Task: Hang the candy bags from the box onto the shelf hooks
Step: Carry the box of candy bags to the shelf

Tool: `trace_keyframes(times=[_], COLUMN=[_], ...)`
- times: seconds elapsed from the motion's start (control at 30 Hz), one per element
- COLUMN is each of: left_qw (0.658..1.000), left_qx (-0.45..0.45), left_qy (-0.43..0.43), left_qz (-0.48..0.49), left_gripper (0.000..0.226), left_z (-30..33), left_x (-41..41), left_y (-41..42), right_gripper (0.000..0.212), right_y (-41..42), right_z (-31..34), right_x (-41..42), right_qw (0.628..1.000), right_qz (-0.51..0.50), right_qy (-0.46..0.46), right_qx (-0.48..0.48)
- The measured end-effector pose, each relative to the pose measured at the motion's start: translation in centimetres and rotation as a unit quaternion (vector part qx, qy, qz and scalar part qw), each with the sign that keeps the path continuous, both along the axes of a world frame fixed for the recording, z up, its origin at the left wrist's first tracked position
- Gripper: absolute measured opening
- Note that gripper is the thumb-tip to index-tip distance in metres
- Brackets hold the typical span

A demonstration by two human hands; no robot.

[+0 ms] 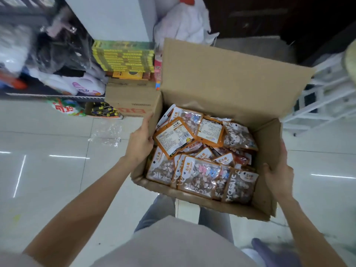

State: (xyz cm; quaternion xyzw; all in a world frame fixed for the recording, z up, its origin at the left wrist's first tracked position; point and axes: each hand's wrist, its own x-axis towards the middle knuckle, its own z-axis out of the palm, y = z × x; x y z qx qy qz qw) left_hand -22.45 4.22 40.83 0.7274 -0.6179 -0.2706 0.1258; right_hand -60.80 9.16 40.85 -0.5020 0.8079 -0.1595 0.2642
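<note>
Both hands, left hand (139,140) and right hand (279,173), grip the sides of an open cardboard box (221,78) full of light, crinkly, slippery candy bags (200,176), likely best pinched by their tops.

floor (48,170): glossy pale tiles | wall (107,16): white | rack (317,101): white, right

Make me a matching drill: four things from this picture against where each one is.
Things:
1. left hand
2. right hand
3. candy bags
4. yellow packs

Places:
A. inside the box
B. on the box's right wall
C. stacked on a shelf beyond the box
D. on the box's left wall

Pairs: 1-D, 2-B, 3-A, 4-C
</note>
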Motion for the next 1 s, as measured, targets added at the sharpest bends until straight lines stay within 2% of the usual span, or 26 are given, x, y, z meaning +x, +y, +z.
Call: trace_keyframes(times=[0.2,0.47,0.63,0.77,0.9,1.0], left_qw=[0.996,0.991,0.985,0.979,0.978,0.978], left_qx=[-0.043,-0.095,-0.139,-0.168,-0.176,-0.188], left_qy=[-0.025,-0.001,0.043,0.035,0.048,0.044], left_qz=[-0.076,-0.091,-0.097,-0.108,-0.098,-0.083], left_gripper=[0.080,0.080,0.079,0.076,0.076,0.076], left_z=[5.7,9.7,12.8,14.7,15.6,16.2], left_x=[-11.3,-27.5,-35.5,-41.4,-46.2,-49.7], left_y=[-4.5,-10.5,-17.3,-22.6,-26.9,-29.8], right_gripper=[0.089,0.092,0.090,0.093,0.100,0.097], right_y=[0.3,-5.2,-10.8,-15.7,-20.9,-25.1], right_z=[3.8,9.0,11.9,13.2,14.5,15.1], right_x=[-10.6,-26.9,-35.5,-40.9,-46.3,-50.1], right_qw=[0.999,0.995,0.991,0.986,0.985,0.984], right_qz=[-0.039,-0.022,-0.042,-0.047,-0.047,-0.026], right_qy=[0.004,0.039,0.061,0.059,0.089,0.087], right_qx=[-0.035,-0.094,-0.114,-0.147,-0.140,-0.156])
